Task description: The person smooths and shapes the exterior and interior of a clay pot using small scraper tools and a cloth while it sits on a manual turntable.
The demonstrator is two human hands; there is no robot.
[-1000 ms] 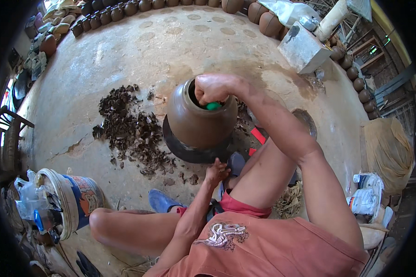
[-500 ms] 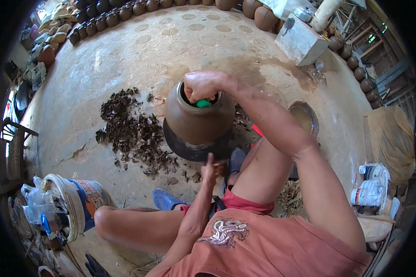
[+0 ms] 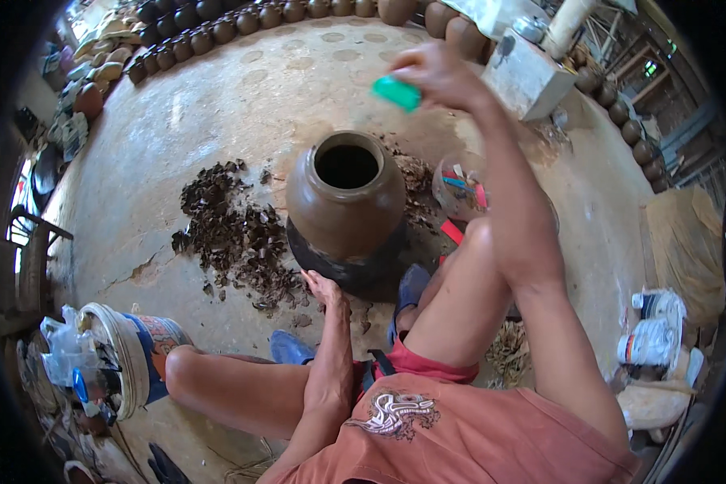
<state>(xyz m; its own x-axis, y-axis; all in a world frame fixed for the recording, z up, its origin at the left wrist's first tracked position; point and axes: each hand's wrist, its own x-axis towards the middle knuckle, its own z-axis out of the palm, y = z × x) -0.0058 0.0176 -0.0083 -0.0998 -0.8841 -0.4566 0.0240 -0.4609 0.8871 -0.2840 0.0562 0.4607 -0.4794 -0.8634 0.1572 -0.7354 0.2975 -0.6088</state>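
Note:
A large round brown clay pot (image 3: 345,202) with a wide open mouth stands upright on a dark round base (image 3: 355,274) before me. Its inside is too dark to make out. My right hand (image 3: 440,74) is raised beyond and to the right of the pot, closed on a flat green plastic piece (image 3: 397,93); motion blurs both slightly. Low at the near left side of the base is my left hand (image 3: 326,289), its fingers stretched out against the edge and holding nothing.
Dark clay scraps (image 3: 230,234) lie in a heap left of the pot. A container of coloured pieces (image 3: 457,189) sits right of it, partly behind my right arm. A white block (image 3: 532,77) stands at the far right, a bucket (image 3: 133,355) at the near left. Pots (image 3: 226,31) line the back.
My right hand has come out of the pot's mouth and moved up and right with the green piece. My left hand has moved left and forward to the edge of the base.

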